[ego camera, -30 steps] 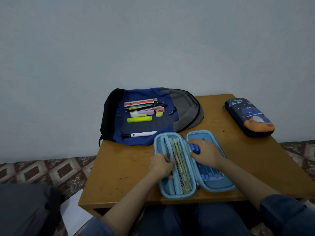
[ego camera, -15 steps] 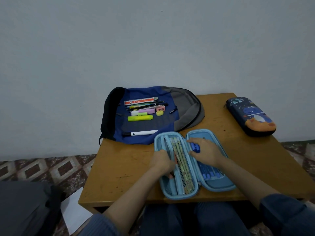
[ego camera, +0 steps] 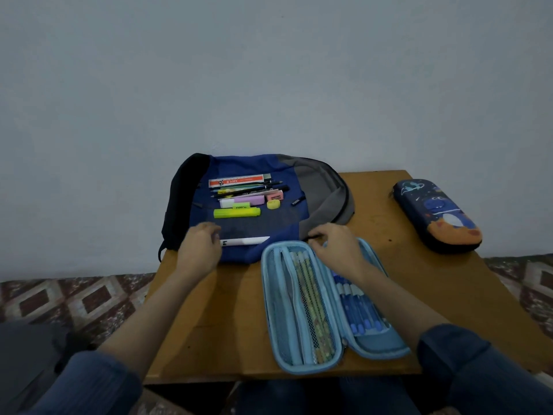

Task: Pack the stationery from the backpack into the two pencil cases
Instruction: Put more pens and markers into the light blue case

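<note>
A plain pale wall (ego camera: 269, 85) stands behind a wooden worktop (ego camera: 215, 310), and at the worktop's far edge we see the backpack (ego camera: 317, 187) lying flat. On the backpack rests the loose stationery. An orange-and-white ruler box (ego camera: 236, 181) lies farthest back, with dark pens (ego camera: 254, 190) just in front of it. Then come a purple highlighter (ego camera: 245, 200), a pink eraser (ego camera: 274, 195), a small yellow piece (ego camera: 273, 204) and a green highlighter (ego camera: 236, 212). A white marker (ego camera: 248, 241) lies nearest the backpack's front edge.

Touching that front edge lies the light blue pencil case (ego camera: 270, 295), opened flat, with pencils (ego camera: 308, 289) behind mesh in one half and blue pens (ego camera: 356, 310) in the other. Well to the right of the backpack sits the dark blue pencil case (ego camera: 437, 217), closed.

Our left hand (ego camera: 200, 247) is at the backpack's front left corner, by the marker's dark end. It is blurred and its fingers are curled, so we cannot tell whether they pinch the marker. Our right hand (ego camera: 335, 247) is at the backpack's front edge, its fingers bent down over the open case's far rim. We cannot tell whether they grip it.
</note>
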A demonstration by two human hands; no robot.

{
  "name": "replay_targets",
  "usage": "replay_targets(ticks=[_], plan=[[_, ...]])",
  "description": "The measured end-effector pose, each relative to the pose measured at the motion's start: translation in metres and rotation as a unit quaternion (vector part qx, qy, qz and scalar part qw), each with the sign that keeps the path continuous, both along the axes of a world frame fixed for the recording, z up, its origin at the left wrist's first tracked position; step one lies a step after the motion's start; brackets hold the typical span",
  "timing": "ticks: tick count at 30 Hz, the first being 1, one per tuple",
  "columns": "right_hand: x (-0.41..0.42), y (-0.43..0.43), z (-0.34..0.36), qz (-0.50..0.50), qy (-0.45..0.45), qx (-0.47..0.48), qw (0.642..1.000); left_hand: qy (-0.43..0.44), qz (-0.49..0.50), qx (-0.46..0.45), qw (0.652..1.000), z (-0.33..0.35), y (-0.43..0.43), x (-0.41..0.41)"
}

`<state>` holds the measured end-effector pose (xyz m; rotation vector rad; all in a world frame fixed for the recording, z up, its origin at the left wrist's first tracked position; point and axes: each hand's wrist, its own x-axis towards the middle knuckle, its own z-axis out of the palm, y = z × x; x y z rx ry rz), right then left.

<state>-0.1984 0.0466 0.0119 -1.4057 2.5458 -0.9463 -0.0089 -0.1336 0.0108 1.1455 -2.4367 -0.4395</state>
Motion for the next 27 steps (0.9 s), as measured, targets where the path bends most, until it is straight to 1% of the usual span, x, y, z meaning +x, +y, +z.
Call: replay_targets(ticks=[3, 5, 11, 20, 24, 27], plan=[[0.001, -0.030, 0.006, -0.002, 0.017, -0.007, 1.000, -0.097, -0.008, -0.022, 0.995, -0.017, -0.017, 0.006], [0.002, -0.052, 0.010, 0.001, 0.020, -0.013, 1.000, -0.134, -0.014, -0.023, 0.991, -0.034, -0.018, 0.010], [0.001, -0.112, 0.008, 0.007, 0.043, 0.007, 0.999, -0.110, -0.018, -0.043, 0.993, -0.073, -0.009, 0.018], [-0.005, -0.171, -0.010, -0.015, 0.008, 0.011, 1.000, -0.077, -0.015, -0.060, 0.995, -0.076, -0.009, 0.018], [-0.007, -0.186, -0.009, -0.013, 0.000, 0.049, 0.999, -0.068, -0.012, -0.062, 0.996, -0.077, -0.009, 0.018], [-0.011, -0.191, -0.007, -0.003, 0.010, 0.100, 0.995, -0.069, -0.011, -0.062, 0.996, -0.076, -0.008, 0.018]])
